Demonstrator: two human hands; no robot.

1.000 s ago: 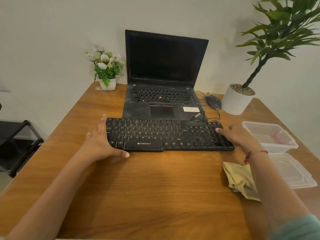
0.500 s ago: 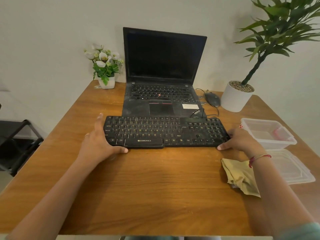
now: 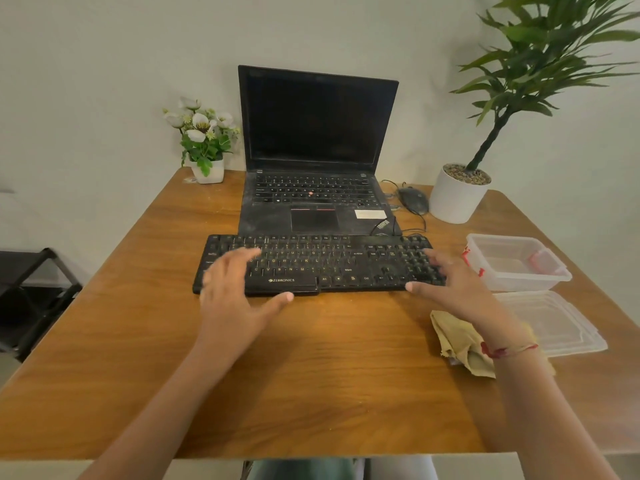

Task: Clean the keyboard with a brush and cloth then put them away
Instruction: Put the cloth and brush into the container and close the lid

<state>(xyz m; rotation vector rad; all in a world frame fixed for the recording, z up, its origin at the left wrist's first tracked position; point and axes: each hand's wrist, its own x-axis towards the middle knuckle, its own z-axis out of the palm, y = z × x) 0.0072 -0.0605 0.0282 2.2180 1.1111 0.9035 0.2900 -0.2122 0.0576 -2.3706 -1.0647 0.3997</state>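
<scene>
A black keyboard (image 3: pixel 332 263) lies flat across the middle of the wooden table (image 3: pixel 311 375), in front of an open laptop. My left hand (image 3: pixel 235 289) hovers over the keyboard's left part, fingers spread and blurred by motion. Over the right end is my right hand (image 3: pixel 450 289), fingers loosely spread, thumb near the front edge. Neither hand holds anything. A crumpled yellow cloth (image 3: pixel 457 341) lies on the table under my right wrist. A clear plastic box (image 3: pixel 516 261) at the right holds something red and pink; I cannot tell if it is the brush.
An open black laptop (image 3: pixel 315 150) stands behind the keyboard. A mouse (image 3: pixel 414 199) with its cable and a white potted plant (image 3: pixel 457 192) are at back right. A small flower pot (image 3: pixel 206 147) is at back left. A clear lid (image 3: pixel 554 323) lies beside the cloth. A black rack (image 3: pixel 31 292) stands left of the table.
Both hands let go of the keyboard's ends and moved inward over its keys, fingers spread. The keyboard stays flat on the table.
</scene>
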